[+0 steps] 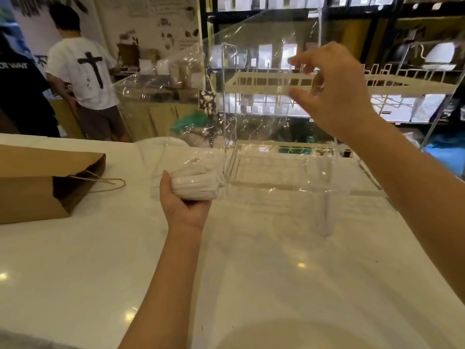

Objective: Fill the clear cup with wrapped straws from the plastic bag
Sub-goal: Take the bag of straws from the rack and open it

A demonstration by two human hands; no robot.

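Nearest you, the pale rim of a round bowl [289, 331] curves along the bottom edge, resting on the white counter [75, 260]. Further out, your left hand [185, 197] reaches in palm up, its fingers curled around a bundle of wrapped straws [198, 185] that lies sideways low over the counter, still inside the bottom end of the plastic bag [251, 109]. To the right, through the film, a clear cup [324, 195] stands upright on the counter, well apart from the bundle; its outline is faint and you cannot tell from here what it holds.

To the left, a brown paper bag [32, 187] lies on its side with its string handle trailing across the counter.

Higher up, your right hand [329, 91] holds the bag's open end raised, thumb and fingertips pinched on the film, so the sheet hangs stretched between your two hands.

Behind the bag stands a wire rack [276, 81] with cream shelves. Beyond the counter on the left, a person in a white T-shirt [83, 71] faces away.
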